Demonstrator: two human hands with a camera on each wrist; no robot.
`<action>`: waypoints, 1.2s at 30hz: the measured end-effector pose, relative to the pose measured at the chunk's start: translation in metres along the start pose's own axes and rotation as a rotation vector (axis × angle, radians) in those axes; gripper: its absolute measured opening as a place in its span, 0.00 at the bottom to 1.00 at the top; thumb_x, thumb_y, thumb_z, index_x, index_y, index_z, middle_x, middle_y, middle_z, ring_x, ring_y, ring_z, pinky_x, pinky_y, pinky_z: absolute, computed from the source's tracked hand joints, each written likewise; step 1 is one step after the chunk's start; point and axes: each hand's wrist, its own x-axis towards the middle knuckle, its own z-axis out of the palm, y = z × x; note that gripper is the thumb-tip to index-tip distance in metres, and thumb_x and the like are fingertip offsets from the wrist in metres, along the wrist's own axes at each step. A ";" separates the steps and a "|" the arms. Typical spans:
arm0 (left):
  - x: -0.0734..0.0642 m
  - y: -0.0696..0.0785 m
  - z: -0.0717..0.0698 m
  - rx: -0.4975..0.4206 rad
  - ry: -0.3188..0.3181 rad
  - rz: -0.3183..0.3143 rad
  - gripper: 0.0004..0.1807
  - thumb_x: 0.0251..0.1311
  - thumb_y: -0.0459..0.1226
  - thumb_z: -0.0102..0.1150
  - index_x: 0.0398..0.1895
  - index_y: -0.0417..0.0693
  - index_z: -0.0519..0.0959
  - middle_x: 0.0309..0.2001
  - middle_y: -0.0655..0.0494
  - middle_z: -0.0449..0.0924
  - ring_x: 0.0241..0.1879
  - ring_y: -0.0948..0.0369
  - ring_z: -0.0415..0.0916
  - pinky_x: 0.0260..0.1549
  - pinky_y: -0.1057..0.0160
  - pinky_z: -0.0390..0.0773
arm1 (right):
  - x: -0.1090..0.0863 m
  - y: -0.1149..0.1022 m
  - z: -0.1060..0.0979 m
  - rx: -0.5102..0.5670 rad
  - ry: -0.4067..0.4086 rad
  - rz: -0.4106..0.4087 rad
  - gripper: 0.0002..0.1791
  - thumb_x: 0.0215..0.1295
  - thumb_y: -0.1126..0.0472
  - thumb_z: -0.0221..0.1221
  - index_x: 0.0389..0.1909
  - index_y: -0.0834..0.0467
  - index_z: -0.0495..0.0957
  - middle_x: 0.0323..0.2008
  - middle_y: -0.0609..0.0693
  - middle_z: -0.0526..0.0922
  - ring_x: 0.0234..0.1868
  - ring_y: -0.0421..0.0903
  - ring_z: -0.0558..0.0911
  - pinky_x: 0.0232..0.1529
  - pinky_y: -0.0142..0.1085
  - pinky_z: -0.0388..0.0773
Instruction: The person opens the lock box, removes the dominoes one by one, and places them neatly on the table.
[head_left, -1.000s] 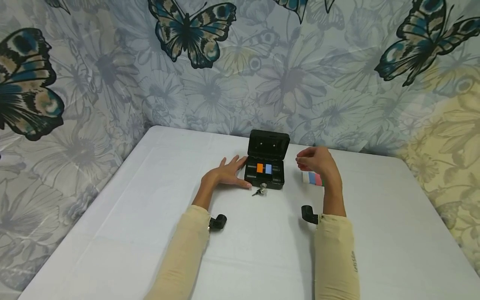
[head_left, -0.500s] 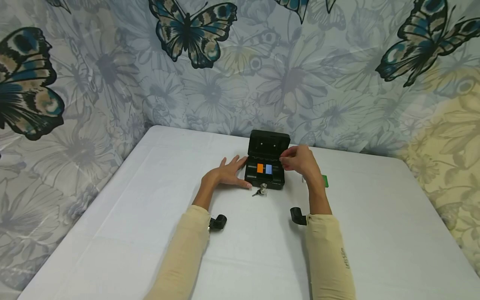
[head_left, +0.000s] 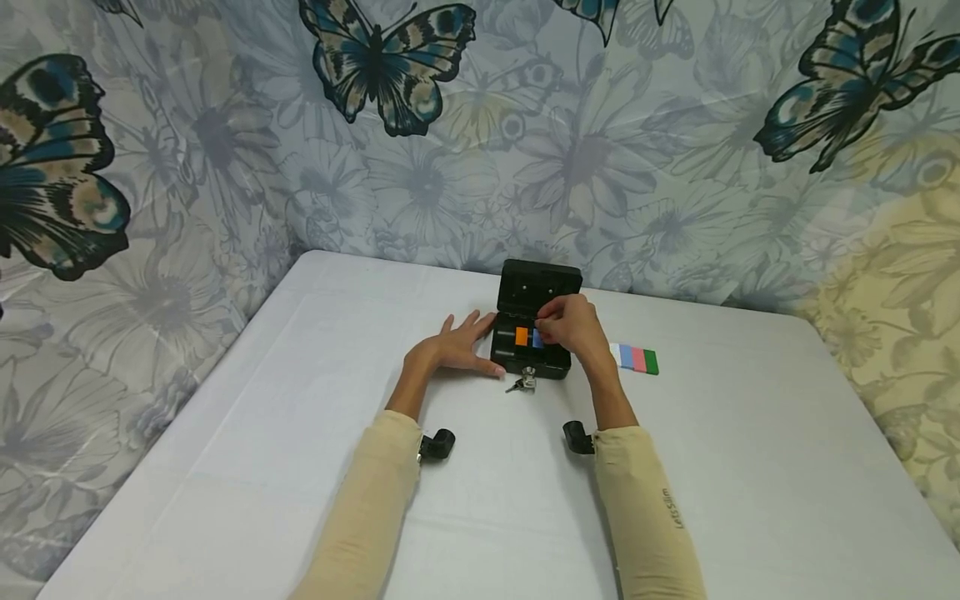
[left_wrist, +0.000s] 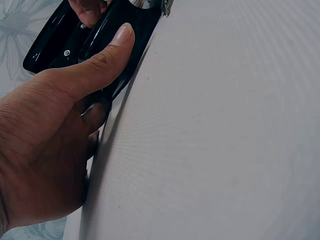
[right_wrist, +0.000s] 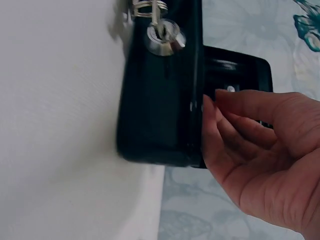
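A small black cash box [head_left: 513, 363] stands with its lid [head_left: 525, 287] raised. Inside lie an orange rectangle [head_left: 521, 336] and a blue rectangle [head_left: 536, 339], side by side. My left hand [head_left: 453, 347] rests at the box's left side with fingers spread; in the left wrist view its thumb [left_wrist: 102, 65] lies straight along the front. Over the box's right half is my right hand [head_left: 573, 325]. Its thumb and fingers [right_wrist: 235, 107] are bent together at the inner edge; I cannot tell whether they pinch anything. Keys [head_left: 519, 384] hang from the silver lock [right_wrist: 165, 37] at the front.
Right of the box, a row of white, blue, pink and green rectangles [head_left: 638, 359] lies on the white-covered table [head_left: 495, 500]. A wall covering [head_left: 420, 192] with butterflies and flowers rises right behind the table's far edge.
My right hand has moved left from above the coloured row to over the open box, uncovering the row. My left hand and the box have stayed put.
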 end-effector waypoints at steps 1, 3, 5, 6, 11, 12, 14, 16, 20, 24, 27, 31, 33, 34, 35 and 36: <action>0.000 0.000 0.000 0.003 0.000 0.002 0.59 0.42 0.66 0.59 0.73 0.60 0.37 0.72 0.48 0.35 0.71 0.55 0.32 0.65 0.48 0.27 | 0.000 0.000 0.001 -0.002 0.000 -0.001 0.09 0.59 0.68 0.59 0.39 0.68 0.78 0.33 0.61 0.82 0.32 0.55 0.83 0.34 0.41 0.81; 0.000 0.000 0.000 0.007 0.000 0.003 0.59 0.42 0.66 0.59 0.73 0.60 0.37 0.72 0.48 0.35 0.71 0.55 0.32 0.65 0.48 0.28 | 0.000 0.000 0.004 -0.014 0.005 -0.007 0.09 0.59 0.67 0.59 0.39 0.67 0.78 0.32 0.61 0.82 0.32 0.54 0.83 0.34 0.41 0.81; 0.000 0.000 0.000 0.010 0.000 0.002 0.59 0.42 0.66 0.59 0.73 0.60 0.37 0.72 0.48 0.34 0.71 0.54 0.32 0.65 0.48 0.28 | 0.000 0.000 0.007 -0.031 0.006 -0.017 0.09 0.59 0.67 0.59 0.40 0.67 0.78 0.32 0.61 0.82 0.31 0.54 0.83 0.33 0.40 0.81; 0.000 0.000 0.000 0.008 0.000 0.002 0.59 0.43 0.66 0.59 0.73 0.60 0.37 0.72 0.48 0.34 0.71 0.54 0.32 0.66 0.48 0.28 | 0.000 0.000 0.008 -0.039 0.005 -0.020 0.09 0.59 0.67 0.59 0.40 0.67 0.78 0.32 0.61 0.82 0.31 0.54 0.83 0.33 0.39 0.81; 0.000 0.000 0.000 0.002 -0.004 0.001 0.59 0.43 0.65 0.59 0.73 0.60 0.36 0.72 0.48 0.34 0.71 0.55 0.32 0.66 0.48 0.27 | 0.000 -0.001 0.016 -0.105 0.012 -0.018 0.08 0.59 0.66 0.59 0.38 0.65 0.79 0.31 0.58 0.83 0.30 0.51 0.83 0.33 0.39 0.80; 0.000 0.000 0.000 0.001 -0.004 0.001 0.59 0.43 0.65 0.59 0.73 0.60 0.36 0.72 0.48 0.34 0.71 0.55 0.32 0.66 0.48 0.27 | 0.000 -0.002 0.017 -0.123 0.014 -0.016 0.07 0.59 0.66 0.59 0.38 0.64 0.79 0.31 0.57 0.83 0.30 0.50 0.83 0.33 0.39 0.79; 0.000 0.000 0.000 0.006 -0.006 -0.002 0.59 0.43 0.66 0.58 0.73 0.60 0.36 0.73 0.49 0.34 0.71 0.56 0.32 0.66 0.48 0.27 | -0.001 -0.003 0.019 -0.175 0.029 -0.014 0.07 0.58 0.65 0.59 0.37 0.63 0.80 0.31 0.56 0.83 0.31 0.49 0.82 0.34 0.39 0.78; 0.000 0.000 -0.001 0.005 -0.003 0.001 0.59 0.43 0.66 0.59 0.73 0.60 0.36 0.73 0.49 0.35 0.71 0.56 0.32 0.66 0.49 0.27 | -0.002 -0.005 0.021 -0.208 0.044 -0.012 0.07 0.58 0.65 0.60 0.37 0.62 0.80 0.32 0.56 0.83 0.32 0.49 0.81 0.35 0.40 0.78; 0.001 0.001 -0.001 0.000 -0.005 -0.004 0.60 0.42 0.66 0.59 0.73 0.61 0.36 0.73 0.50 0.34 0.71 0.57 0.31 0.66 0.49 0.27 | -0.003 -0.007 0.023 -0.240 0.056 0.011 0.09 0.58 0.64 0.59 0.39 0.62 0.81 0.36 0.57 0.82 0.36 0.51 0.80 0.38 0.42 0.78; 0.001 0.000 -0.001 -0.006 -0.007 0.001 0.60 0.42 0.66 0.59 0.73 0.60 0.37 0.73 0.49 0.34 0.71 0.56 0.31 0.65 0.49 0.27 | -0.004 -0.010 0.026 -0.254 0.054 0.031 0.11 0.59 0.64 0.59 0.42 0.62 0.80 0.41 0.58 0.80 0.40 0.53 0.80 0.42 0.44 0.77; 0.000 0.000 -0.001 -0.013 -0.004 0.004 0.60 0.42 0.66 0.59 0.73 0.60 0.37 0.73 0.49 0.35 0.71 0.57 0.31 0.65 0.49 0.27 | -0.005 -0.013 0.029 -0.247 0.061 0.036 0.11 0.59 0.64 0.59 0.42 0.61 0.81 0.43 0.58 0.79 0.42 0.54 0.79 0.43 0.45 0.76; -0.001 -0.001 -0.001 -0.015 -0.001 -0.007 0.60 0.42 0.66 0.59 0.73 0.61 0.37 0.73 0.50 0.34 0.71 0.56 0.30 0.65 0.49 0.27 | -0.006 -0.015 0.031 -0.214 0.072 0.044 0.11 0.59 0.64 0.59 0.42 0.61 0.81 0.45 0.58 0.79 0.43 0.54 0.78 0.43 0.45 0.76; -0.002 -0.002 -0.001 -0.018 -0.001 -0.008 0.60 0.42 0.66 0.59 0.73 0.61 0.37 0.73 0.50 0.33 0.71 0.55 0.30 0.65 0.49 0.26 | -0.005 -0.015 0.031 -0.197 0.079 0.051 0.11 0.58 0.65 0.59 0.42 0.61 0.81 0.45 0.58 0.79 0.43 0.55 0.78 0.43 0.45 0.76; -0.001 -0.002 -0.001 -0.021 -0.001 -0.005 0.60 0.42 0.66 0.59 0.73 0.61 0.37 0.73 0.50 0.34 0.71 0.55 0.30 0.65 0.49 0.26 | -0.005 -0.015 0.031 -0.190 0.084 0.055 0.11 0.58 0.65 0.59 0.42 0.61 0.81 0.45 0.58 0.79 0.44 0.54 0.78 0.43 0.45 0.76; -0.001 -0.001 -0.001 -0.023 -0.003 -0.004 0.60 0.42 0.66 0.59 0.73 0.61 0.37 0.73 0.50 0.33 0.71 0.55 0.30 0.65 0.49 0.26 | -0.005 -0.014 0.031 -0.182 0.089 0.060 0.11 0.58 0.65 0.59 0.41 0.61 0.81 0.45 0.58 0.79 0.44 0.54 0.78 0.44 0.45 0.76; -0.001 -0.001 0.000 -0.024 -0.005 -0.002 0.60 0.42 0.66 0.59 0.73 0.61 0.37 0.73 0.50 0.33 0.71 0.55 0.30 0.65 0.49 0.26 | -0.005 -0.014 0.031 -0.173 0.092 0.065 0.11 0.58 0.65 0.59 0.41 0.61 0.81 0.45 0.59 0.79 0.44 0.55 0.78 0.44 0.45 0.76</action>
